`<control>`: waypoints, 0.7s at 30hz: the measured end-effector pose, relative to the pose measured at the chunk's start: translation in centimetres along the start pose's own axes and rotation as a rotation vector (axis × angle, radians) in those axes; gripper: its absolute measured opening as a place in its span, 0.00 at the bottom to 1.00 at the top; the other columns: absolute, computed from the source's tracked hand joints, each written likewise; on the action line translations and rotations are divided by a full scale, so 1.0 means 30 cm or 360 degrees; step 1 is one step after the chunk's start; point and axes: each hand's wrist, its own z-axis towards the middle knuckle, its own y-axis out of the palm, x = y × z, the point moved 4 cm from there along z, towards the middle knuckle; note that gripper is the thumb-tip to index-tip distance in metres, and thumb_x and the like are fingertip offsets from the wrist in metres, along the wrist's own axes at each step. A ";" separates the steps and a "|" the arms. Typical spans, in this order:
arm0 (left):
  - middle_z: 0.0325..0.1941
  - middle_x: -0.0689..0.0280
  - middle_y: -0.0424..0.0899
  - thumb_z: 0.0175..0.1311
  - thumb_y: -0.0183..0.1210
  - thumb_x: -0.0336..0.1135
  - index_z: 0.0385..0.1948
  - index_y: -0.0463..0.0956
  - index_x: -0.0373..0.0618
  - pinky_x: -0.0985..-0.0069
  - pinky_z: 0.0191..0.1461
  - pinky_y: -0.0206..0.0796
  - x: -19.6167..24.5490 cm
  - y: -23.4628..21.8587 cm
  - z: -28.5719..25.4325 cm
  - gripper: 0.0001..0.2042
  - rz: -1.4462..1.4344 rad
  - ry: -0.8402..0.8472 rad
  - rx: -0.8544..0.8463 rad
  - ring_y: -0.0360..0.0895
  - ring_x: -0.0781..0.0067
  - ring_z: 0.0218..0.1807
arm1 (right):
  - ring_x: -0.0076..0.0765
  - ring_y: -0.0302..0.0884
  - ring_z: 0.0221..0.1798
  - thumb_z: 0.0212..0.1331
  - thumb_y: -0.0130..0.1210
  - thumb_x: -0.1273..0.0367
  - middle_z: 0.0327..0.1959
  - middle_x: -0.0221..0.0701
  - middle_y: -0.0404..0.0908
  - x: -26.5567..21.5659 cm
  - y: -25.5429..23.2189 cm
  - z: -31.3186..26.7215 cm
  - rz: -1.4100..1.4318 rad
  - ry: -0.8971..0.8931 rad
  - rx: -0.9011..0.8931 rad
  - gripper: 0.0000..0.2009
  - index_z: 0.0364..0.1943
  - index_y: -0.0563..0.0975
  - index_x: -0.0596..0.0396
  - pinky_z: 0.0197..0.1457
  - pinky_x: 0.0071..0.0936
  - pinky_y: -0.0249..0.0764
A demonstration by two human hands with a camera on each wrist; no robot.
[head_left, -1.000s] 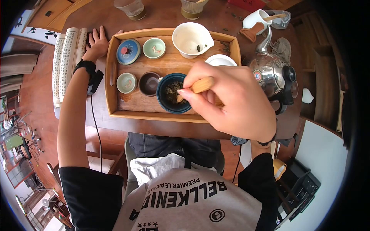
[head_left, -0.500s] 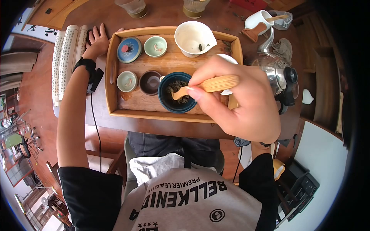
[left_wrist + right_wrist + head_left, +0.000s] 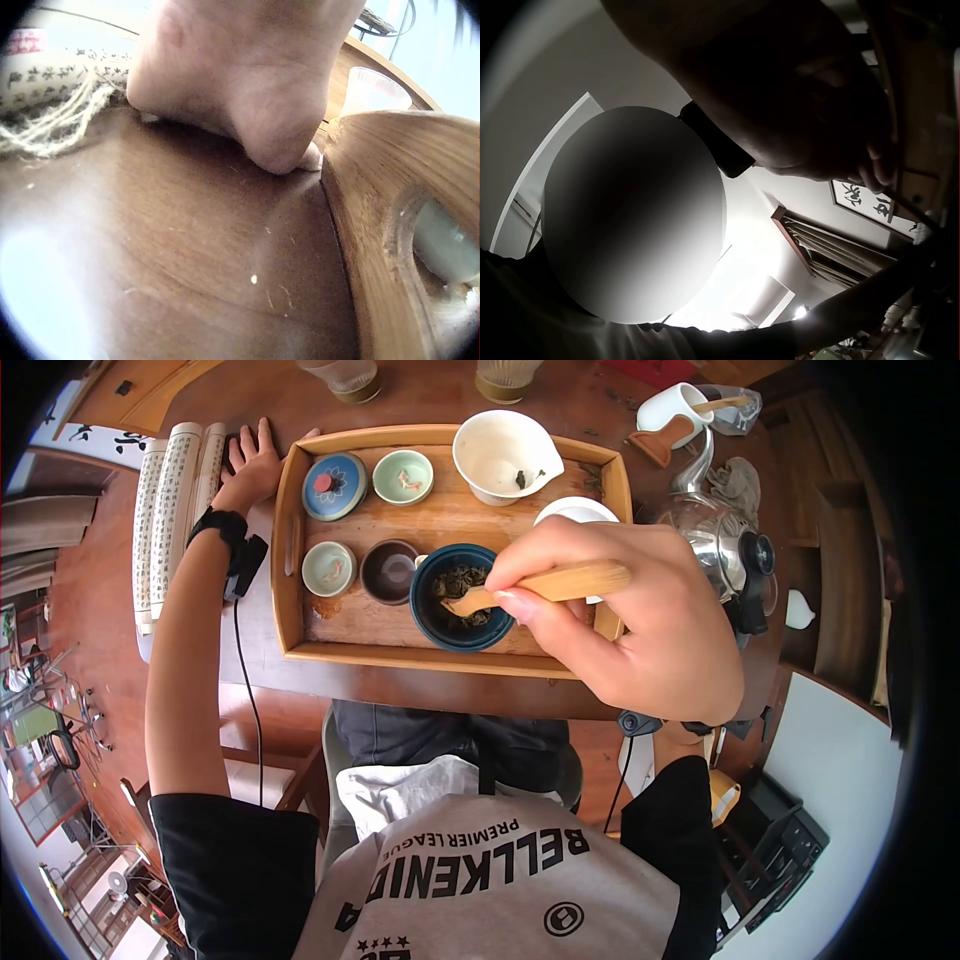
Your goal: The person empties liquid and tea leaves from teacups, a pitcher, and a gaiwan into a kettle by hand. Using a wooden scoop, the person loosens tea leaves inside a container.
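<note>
In the head view my right hand (image 3: 635, 620) pinches a wooden tea scoop (image 3: 575, 581) between thumb and fingers. The scoop's narrow tip reaches down into a dark blue pot (image 3: 425, 622) with dry tea leaves (image 3: 462, 582) inside. My left hand (image 3: 251, 468) rests on the table with fingers spread, between the wooden tray (image 3: 430, 662) and some bamboo scrolls (image 3: 178, 525). The left wrist view shows the heel of that hand (image 3: 240, 90) on the tabletop beside the tray wall. Dark shadow covers the right hand (image 3: 817, 97) in the right wrist view, and its scoop is hidden there.
On the tray stand a white pitcher (image 3: 490, 450) with a few leaves, a blue lid (image 3: 335, 488), two pale green cups (image 3: 404, 478), a brown cup (image 3: 385, 585) and a white dish (image 3: 575, 510) partly behind my hand. A glass kettle (image 3: 725, 560) stands to the right.
My right hand has shifted right, and the scoop now lies flatter with more of its handle showing. Its tip has moved slightly left within the pot. The left hand stays in place.
</note>
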 end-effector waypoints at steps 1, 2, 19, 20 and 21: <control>0.81 0.61 0.31 0.65 0.47 0.64 0.75 0.33 0.66 0.38 0.75 0.32 0.000 0.000 0.001 0.42 -0.0003 0.0005 -0.0002 0.30 0.51 0.81 | 0.28 0.73 0.21 0.58 0.59 0.76 0.26 0.30 0.79 0.000 0.001 0.000 -0.0009 0.0026 -0.0110 0.04 0.37 0.79 0.55 0.25 0.25 0.67; 0.81 0.61 0.31 0.65 0.47 0.64 0.75 0.33 0.66 0.38 0.75 0.32 0.000 0.000 0.002 0.42 -0.0003 0.0006 -0.0003 0.30 0.51 0.81 | 0.29 0.74 0.22 0.58 0.59 0.76 0.27 0.31 0.80 0.001 0.006 -0.001 -0.0018 0.0051 -0.0220 0.04 0.37 0.79 0.55 0.26 0.25 0.68; 0.81 0.59 0.32 0.65 0.47 0.64 0.75 0.34 0.64 0.37 0.74 0.33 -0.003 0.000 -0.003 0.42 -0.0015 0.0057 0.0004 0.29 0.48 0.80 | 0.35 0.76 0.27 0.57 0.61 0.74 0.31 0.31 0.82 0.026 0.022 0.009 -0.0065 -0.0030 -0.0145 0.03 0.34 0.79 0.57 0.28 0.28 0.69; 0.81 0.59 0.32 0.65 0.47 0.64 0.75 0.34 0.64 0.37 0.74 0.33 -0.003 0.004 -0.003 0.42 -0.0017 0.0055 0.0001 0.29 0.48 0.80 | 0.36 0.76 0.28 0.57 0.61 0.74 0.32 0.31 0.82 0.030 0.018 0.007 -0.0038 -0.0053 -0.0047 0.03 0.34 0.79 0.57 0.28 0.28 0.70; 0.81 0.59 0.32 0.65 0.47 0.64 0.75 0.34 0.64 0.37 0.74 0.33 -0.003 0.006 0.000 0.42 -0.0017 0.0058 0.0019 0.30 0.48 0.80 | 0.36 0.76 0.28 0.57 0.61 0.74 0.32 0.31 0.82 0.037 0.023 0.010 -0.0037 -0.0053 -0.0049 0.03 0.34 0.79 0.57 0.28 0.28 0.70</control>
